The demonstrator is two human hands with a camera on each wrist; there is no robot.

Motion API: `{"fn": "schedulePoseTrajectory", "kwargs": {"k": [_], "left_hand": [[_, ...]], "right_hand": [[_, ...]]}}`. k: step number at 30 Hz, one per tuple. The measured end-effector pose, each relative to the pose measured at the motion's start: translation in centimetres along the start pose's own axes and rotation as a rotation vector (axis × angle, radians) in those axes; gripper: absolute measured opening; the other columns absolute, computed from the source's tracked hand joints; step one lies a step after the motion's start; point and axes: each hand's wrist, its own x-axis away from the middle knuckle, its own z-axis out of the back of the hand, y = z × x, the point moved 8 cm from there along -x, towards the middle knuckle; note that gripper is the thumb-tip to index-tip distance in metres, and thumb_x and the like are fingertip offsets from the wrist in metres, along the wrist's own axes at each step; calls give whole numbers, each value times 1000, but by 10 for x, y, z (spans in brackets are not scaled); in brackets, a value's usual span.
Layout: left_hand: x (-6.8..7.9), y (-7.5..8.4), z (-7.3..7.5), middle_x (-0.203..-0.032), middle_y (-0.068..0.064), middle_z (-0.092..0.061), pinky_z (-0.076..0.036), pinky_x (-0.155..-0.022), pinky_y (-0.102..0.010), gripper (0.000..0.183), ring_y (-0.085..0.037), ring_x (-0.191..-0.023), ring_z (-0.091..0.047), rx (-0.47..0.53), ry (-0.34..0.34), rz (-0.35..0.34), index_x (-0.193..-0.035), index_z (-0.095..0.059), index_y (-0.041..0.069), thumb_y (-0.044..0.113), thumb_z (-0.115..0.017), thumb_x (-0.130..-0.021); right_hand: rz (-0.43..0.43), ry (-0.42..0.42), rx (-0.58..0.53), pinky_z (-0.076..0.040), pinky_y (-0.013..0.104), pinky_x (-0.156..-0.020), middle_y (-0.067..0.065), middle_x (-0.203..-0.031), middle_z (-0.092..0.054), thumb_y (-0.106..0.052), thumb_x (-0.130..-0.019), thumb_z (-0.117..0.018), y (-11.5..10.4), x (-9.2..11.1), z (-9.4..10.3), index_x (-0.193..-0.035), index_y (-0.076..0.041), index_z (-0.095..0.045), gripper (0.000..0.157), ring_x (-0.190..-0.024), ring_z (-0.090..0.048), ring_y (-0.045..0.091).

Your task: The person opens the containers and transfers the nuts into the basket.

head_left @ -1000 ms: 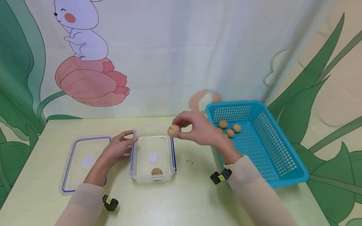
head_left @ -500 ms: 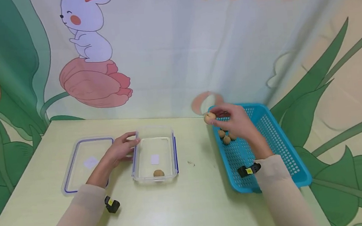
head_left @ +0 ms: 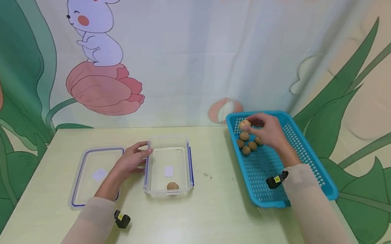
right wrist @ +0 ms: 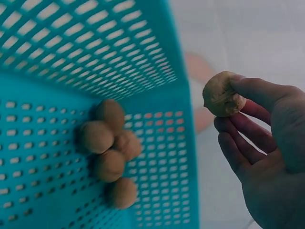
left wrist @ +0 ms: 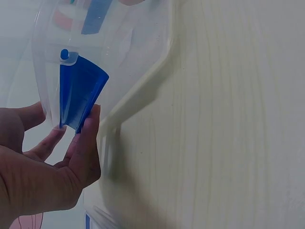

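Between thumb and fingers my right hand pinches a walnut, held over the back left corner of a blue plastic basket. The right wrist view shows this walnut above the level of the basket rim. Several other walnuts lie clustered inside the basket. My left hand grips the left side of a clear plastic container, thumb at its rim. In the left wrist view, its fingers touch a blue clip on the container's outside. One walnut sits inside the container, at the near end.
A clear lid with a blue seal lies on the table left of the container, partly behind the left forearm. Small dark crumbs are scattered between container and basket. A printed curtain hangs along the table's back edge.
My right hand has moved right with the walnut, from beside the container's right rim to over the basket. The left hand has stayed on the container.
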Motion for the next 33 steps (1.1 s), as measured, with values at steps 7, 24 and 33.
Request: {"fn": "schedulePoseTrajectory", "kwargs": {"k": [7,24,33], "left_hand": [[-2,2,0,-160,-26,-39,-55,-103,-56,65,-48,-146,-44,-4,1,2,-168,-29,16,32,-58,-111],[-1,-1,1,-161,-26,-39,-52,-106,-58,65,-48,-147,-43,-4,11,4,-168,-30,16,33,-57,-111],[1,1,1,-160,-25,-39,-56,-102,-54,66,-47,-146,-44,5,7,1,-168,-29,16,33,-57,-111]], "right_hand": [[-68,-2,6,-52,56,-101,19,-129,-68,-27,-101,-77,31,3,-4,-133,-5,-68,40,-120,-64,39],[-141,-44,59,-52,58,-99,24,-130,-67,-25,-103,-74,64,3,-17,-136,1,-66,43,-121,-62,42],[-24,41,56,-49,56,-106,21,-131,-67,-30,-102,-75,22,0,-4,-136,0,-66,46,-123,-61,42]]}}
